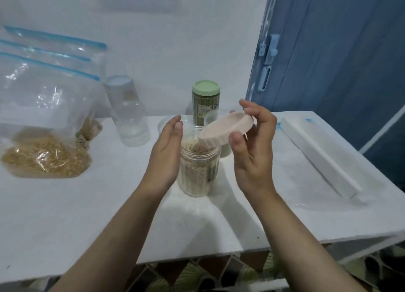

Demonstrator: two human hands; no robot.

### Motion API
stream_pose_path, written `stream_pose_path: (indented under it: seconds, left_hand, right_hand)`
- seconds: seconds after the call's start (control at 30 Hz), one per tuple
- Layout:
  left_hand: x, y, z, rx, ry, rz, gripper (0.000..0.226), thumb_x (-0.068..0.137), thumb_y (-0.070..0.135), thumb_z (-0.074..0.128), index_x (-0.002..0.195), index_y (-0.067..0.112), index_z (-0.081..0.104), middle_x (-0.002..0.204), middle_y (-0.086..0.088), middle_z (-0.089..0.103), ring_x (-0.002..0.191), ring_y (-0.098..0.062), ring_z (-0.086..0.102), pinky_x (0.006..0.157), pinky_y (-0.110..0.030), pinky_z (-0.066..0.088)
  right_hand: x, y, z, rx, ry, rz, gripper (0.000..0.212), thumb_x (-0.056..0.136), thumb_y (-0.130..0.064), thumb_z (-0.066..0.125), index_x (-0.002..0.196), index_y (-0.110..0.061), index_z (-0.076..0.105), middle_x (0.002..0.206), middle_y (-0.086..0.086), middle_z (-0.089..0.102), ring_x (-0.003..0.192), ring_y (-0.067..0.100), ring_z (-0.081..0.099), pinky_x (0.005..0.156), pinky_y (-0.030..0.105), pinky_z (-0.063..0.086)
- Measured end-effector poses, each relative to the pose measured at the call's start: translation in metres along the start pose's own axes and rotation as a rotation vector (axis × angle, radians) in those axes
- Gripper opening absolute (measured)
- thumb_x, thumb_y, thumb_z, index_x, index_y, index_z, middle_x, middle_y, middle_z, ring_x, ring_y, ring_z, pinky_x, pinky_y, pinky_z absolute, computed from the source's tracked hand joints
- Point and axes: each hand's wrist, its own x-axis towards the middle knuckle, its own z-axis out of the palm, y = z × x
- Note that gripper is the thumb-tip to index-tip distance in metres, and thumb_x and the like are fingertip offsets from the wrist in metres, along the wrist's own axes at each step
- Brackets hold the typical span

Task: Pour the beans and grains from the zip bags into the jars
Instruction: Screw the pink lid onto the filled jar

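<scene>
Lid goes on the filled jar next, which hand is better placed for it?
Right. The right hand already grips the pink lid, tilted just above the open jar. The left hand is open beside the jar, holding nothing, so it looks better suited to steadying it.

Two bare forearms are showing, coming in from the bottom edge, each ending in a hand: the left hand [165, 148] and the right hand [254, 147]. No sleeve is reaching as far as either wrist or forearm, and the arms are showing uncovered up to where they are leaving the view. Nothing is being worn on the wrists or fingers in sight: no watch, band, ring or glove is showing. The fingernails are looking short and unpainted, the thumb nail of the right hand facing the camera
</scene>
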Motion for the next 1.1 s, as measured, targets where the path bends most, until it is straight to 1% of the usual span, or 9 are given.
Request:
stream_pose_path:
  seconds: [0.1, 0.23, 0.43, 0.57, 0.67, 0.8, 0.97, 1.03, 1.1]
  left_hand:
    - [0.005, 0.001, -0.001, -0.048, 0.017, -0.022, 0.072, 0.085, 0.074, 0.025, 0.145, 0.039, 0.045, 0.144, 0.015, 0.051, 0.136, -0.008, 0.045, 0.12, -0.041, 0.03]
    - [0.008, -0.009, 0.0, -0.058, -0.009, -0.036, 0.058, 0.097, 0.066, 0.028, 0.144, 0.036, 0.046, 0.144, 0.013, 0.052, 0.133, -0.007, 0.047, 0.118, -0.041, 0.033]
    - [0.002, -0.026, 0.005, -0.004, -0.028, -0.002, 0.062, 0.095, 0.067, 0.029, 0.147, 0.036, 0.04, 0.143, 0.013, 0.052, 0.131, -0.005, 0.048, 0.115, -0.037, 0.037]
    - [0.001, -0.027, 0.005, -0.01, -0.025, 0.02, 0.059, 0.095, 0.06, 0.03, 0.147, 0.034, 0.04, 0.142, 0.015, 0.051, 0.128, 0.001, 0.049, 0.111, -0.023, 0.038]
    - [0.001, -0.029, 0.005, -0.016, -0.047, 0.013, 0.046, 0.103, 0.046, 0.033, 0.148, 0.034, 0.038, 0.14, 0.017, 0.05, 0.124, 0.01, 0.047, 0.1, -0.009, 0.039]
    - [-0.001, -0.035, 0.005, -0.033, -0.085, 0.02, 0.05, 0.101, 0.049, 0.031, 0.148, 0.034, 0.034, 0.143, 0.014, 0.048, 0.128, 0.005, 0.046, 0.105, -0.015, 0.038]
    - [-0.003, -0.035, 0.003, -0.065, -0.141, 0.014, 0.067, 0.09, 0.06, 0.028, 0.153, 0.04, 0.024, 0.154, 0.016, 0.037, 0.139, 0.002, 0.036, 0.115, -0.02, 0.029]
    - [-0.004, -0.035, 0.002, -0.074, -0.16, 0.02, 0.067, 0.09, 0.06, 0.028, 0.153, 0.041, 0.023, 0.154, 0.015, 0.036, 0.139, 0.002, 0.036, 0.112, -0.015, 0.031]
    - [-0.004, -0.036, 0.002, -0.079, -0.178, 0.022, 0.066, 0.09, 0.06, 0.029, 0.153, 0.042, 0.022, 0.154, 0.011, 0.038, 0.138, 0.001, 0.037, 0.105, -0.006, 0.034]
  right_hand:
    - [0.005, 0.012, 0.01, 0.097, -0.035, 0.172, 0.038, 0.094, -0.035, 0.059, 0.116, -0.018, 0.034, 0.144, 0.014, 0.038, 0.119, -0.007, 0.053, 0.093, 0.016, 0.045]
    - [-0.002, 0.043, 0.014, -0.025, -0.162, 0.292, 0.036, 0.087, -0.041, 0.063, 0.112, -0.03, 0.04, 0.146, 0.004, 0.042, 0.131, 0.013, 0.05, 0.107, 0.039, 0.046]
    - [-0.005, 0.048, 0.017, 0.054, -0.186, 0.388, 0.047, 0.094, -0.03, 0.055, 0.138, -0.017, 0.043, 0.135, -0.004, 0.051, 0.122, 0.007, 0.053, 0.1, 0.021, 0.043]
    - [-0.003, 0.048, 0.021, 0.088, -0.163, 0.457, 0.053, 0.088, -0.025, 0.052, 0.14, -0.023, 0.042, 0.137, -0.003, 0.051, 0.119, 0.001, 0.053, 0.095, 0.014, 0.043]
    - [0.001, 0.049, 0.02, 0.081, -0.18, 0.494, 0.065, 0.078, -0.02, 0.049, 0.14, -0.035, 0.04, 0.134, -0.009, 0.052, 0.116, 0.002, 0.053, 0.095, 0.018, 0.045]
    - [0.001, 0.05, 0.02, 0.106, -0.164, 0.53, 0.074, 0.074, -0.018, 0.048, 0.142, -0.046, 0.036, 0.134, -0.009, 0.055, 0.12, 0.011, 0.054, 0.1, 0.027, 0.046]
    - [-0.001, 0.056, 0.02, 0.177, 0.01, 0.544, 0.05, 0.081, -0.03, 0.052, 0.123, -0.056, 0.046, 0.117, -0.006, 0.047, 0.105, 0.011, 0.053, 0.099, 0.034, 0.043]
    - [-0.001, 0.057, 0.019, 0.19, 0.002, 0.549, 0.049, 0.085, -0.03, 0.05, 0.124, -0.059, 0.045, 0.122, -0.005, 0.051, 0.108, 0.01, 0.056, 0.099, 0.031, 0.045]
    - [-0.001, 0.059, 0.018, 0.224, 0.029, 0.581, 0.043, 0.085, -0.033, 0.053, 0.123, -0.055, 0.05, 0.114, 0.0, 0.053, 0.104, 0.014, 0.057, 0.099, 0.035, 0.045]
